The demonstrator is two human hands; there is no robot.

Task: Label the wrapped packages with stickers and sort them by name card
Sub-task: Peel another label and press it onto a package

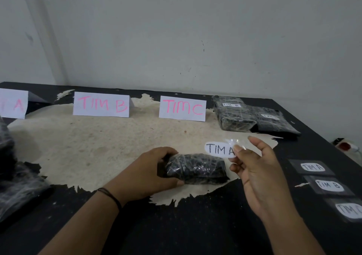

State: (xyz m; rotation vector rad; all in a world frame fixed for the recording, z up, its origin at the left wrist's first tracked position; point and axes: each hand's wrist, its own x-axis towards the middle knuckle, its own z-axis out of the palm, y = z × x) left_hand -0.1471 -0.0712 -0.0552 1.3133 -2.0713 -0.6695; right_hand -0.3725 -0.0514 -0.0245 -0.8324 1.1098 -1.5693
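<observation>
The left hand (154, 168) curls around the near end of a black wrapped package (195, 168) lying on the worktop (195, 225). Just right of it, the right hand (254, 168) pinches a "TIM A" sticker (219, 149) above the package. Beyond both hands stand the name cards (182, 108), with two labelled packages (233, 113) further right.

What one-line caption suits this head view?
Left hand steadies a wrapped package while the right hand holds a "TIM A" sticker just above it.
</observation>
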